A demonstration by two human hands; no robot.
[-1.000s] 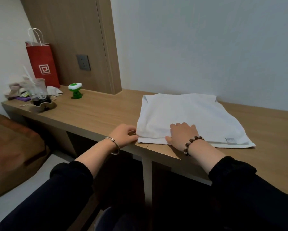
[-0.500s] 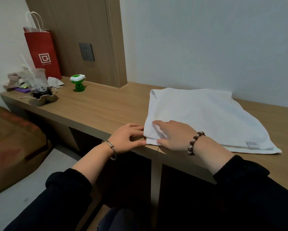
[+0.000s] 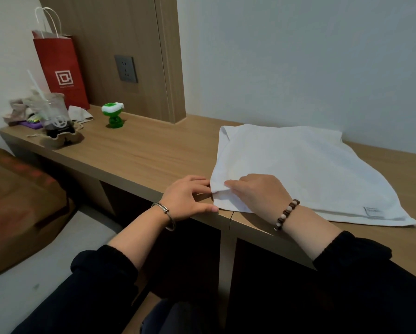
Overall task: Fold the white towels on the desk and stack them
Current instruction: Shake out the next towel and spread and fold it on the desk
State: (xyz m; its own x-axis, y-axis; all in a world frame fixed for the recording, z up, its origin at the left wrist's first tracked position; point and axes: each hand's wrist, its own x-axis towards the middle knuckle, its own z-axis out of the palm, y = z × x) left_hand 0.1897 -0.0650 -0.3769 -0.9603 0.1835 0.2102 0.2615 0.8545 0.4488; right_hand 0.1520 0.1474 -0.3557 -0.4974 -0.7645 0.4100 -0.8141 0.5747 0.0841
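Observation:
A white towel [image 3: 298, 169] lies folded flat on the wooden desk [image 3: 154, 150], with a small label at its near right corner. A second white layer shows along its near edge. My right hand [image 3: 257, 192] lies on the towel's near left corner, fingers pointing left, and the cloth bunches slightly at the fingertips. Its thumb is hidden. My left hand [image 3: 187, 198] rests on the desk edge just left of the towel; its straight fingertips touch the towel's left edge.
At the desk's far left stand a red paper bag [image 3: 60, 68], a plastic cup with a straw [image 3: 54, 114] in a cardboard holder, and a green toy [image 3: 114, 115]. A wall socket [image 3: 125, 68] sits on the wood panel. A brown seat [image 3: 16, 203] is below left.
My right hand slid left along the towel's near edge to its left corner. My left hand uncurled and reached to the towel's left edge. The view shifted left and closer.

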